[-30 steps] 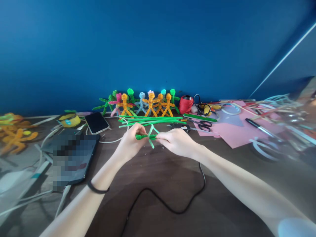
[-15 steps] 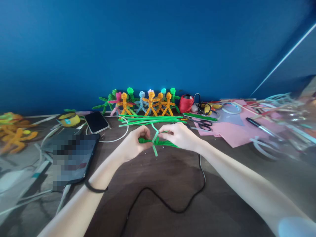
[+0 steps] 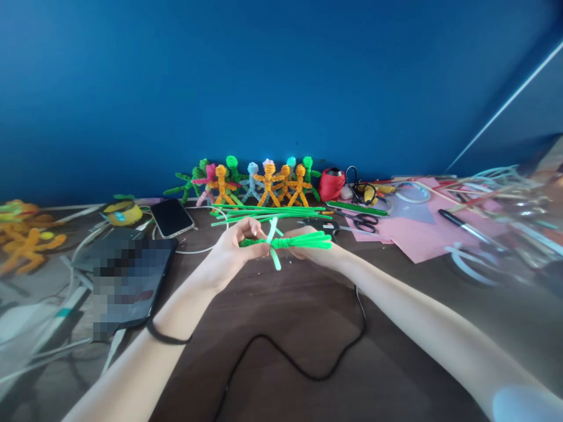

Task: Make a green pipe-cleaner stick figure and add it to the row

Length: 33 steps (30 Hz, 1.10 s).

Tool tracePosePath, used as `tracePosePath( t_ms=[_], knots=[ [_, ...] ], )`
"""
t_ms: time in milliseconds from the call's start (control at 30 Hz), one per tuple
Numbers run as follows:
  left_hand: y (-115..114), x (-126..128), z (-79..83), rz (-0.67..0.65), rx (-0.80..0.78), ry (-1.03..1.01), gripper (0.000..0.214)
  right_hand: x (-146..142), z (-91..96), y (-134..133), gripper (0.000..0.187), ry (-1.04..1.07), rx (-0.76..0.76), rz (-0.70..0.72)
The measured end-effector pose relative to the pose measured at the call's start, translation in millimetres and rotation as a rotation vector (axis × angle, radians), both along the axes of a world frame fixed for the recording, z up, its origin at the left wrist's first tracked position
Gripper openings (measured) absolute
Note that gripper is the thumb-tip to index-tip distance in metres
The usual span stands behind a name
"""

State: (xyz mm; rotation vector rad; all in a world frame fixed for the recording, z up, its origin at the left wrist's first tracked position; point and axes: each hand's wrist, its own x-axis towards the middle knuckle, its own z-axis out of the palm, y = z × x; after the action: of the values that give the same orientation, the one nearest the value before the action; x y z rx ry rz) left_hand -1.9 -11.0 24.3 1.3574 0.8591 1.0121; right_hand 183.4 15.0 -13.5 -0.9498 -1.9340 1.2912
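Observation:
My left hand is closed, thumb and fingers pinching a bundle of green pipe cleaners. The bundle lies sideways, its twisted part by my left fingers and its loose straight ends pointing right. A paler green pipe cleaner crosses it near my left fingertips, one end sticking up and the other down. Behind the bundle is my right hand; its fingers are mostly hidden, so their grip does not show. Past my hands, several loose green pipe cleaners lie on the dark table.
Pipe-cleaner figures stand along the blue wall. To the left lie a phone, a tablet and white cables. Black-handled scissors, pink paper and a marker lie right. A black cable curves across the front.
My right hand has moved from in front of the bundle to behind it, baring its loose ends. The paler pipe cleaner's upper end now stands straighter. My left hand keeps its pinch.

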Motion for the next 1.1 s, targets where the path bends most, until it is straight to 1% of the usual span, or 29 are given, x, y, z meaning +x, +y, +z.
tracePosePath(
  t_ms=[100,167,300,400,533,600,667,767,933,1100],
  knots=[
    [2.5,0.0,-3.8,0.078,0.007,-0.018,0.031,-8.0,-2.9,-6.7,0.028,-0.019,0.031,-0.071],
    [3.9,0.3,-6.6,0.157,0.049,0.028,0.03,-12.6,-3.2,-11.4,0.028,-0.064,0.084,-0.081],
    [7.9,0.2,-12.0,0.33,0.164,0.241,0.03,-18.8,0.3,-20.5,0.024,-0.246,0.215,-0.129],
    [12.8,-2.6,-16.2,0.369,0.235,0.387,0.028,-19.7,7.2,-26.1,0.025,-0.398,0.308,-0.175],
    [16.2,-6.8,-20.2,0.315,0.283,0.531,0.026,-16.5,16.5,-29.4,0.027,-0.535,0.454,-0.193],
    [15.2,-6.9,-20.9,0.292,0.277,0.582,0.024,-13.5,19.5,-28.9,0.027,-0.592,0.521,-0.196],
    [12.9,-5.5,-20.4,0.267,0.263,0.611,0.023,-9.7,21.9,-27.2,0.026,-0.607,0.553,-0.198],
    [9.4,-3.2,-17.9,0.201,0.277,0.613,0.023,-3.9,26.3,-23.7,0.024,-0.56,0.516,-0.203],
    [9.2,-4.6,-14.3,0.1,0.33,0.595,0.021,1.0,33.3,-18.8,0.018,-0.372,0.375,-0.172],
    [9.0,-5.9,-10.4,0.036,0.35,0.55,0.02,4.1,34.9,-13.6,0.017,-0.229,0.261,-0.171]
  ],
)
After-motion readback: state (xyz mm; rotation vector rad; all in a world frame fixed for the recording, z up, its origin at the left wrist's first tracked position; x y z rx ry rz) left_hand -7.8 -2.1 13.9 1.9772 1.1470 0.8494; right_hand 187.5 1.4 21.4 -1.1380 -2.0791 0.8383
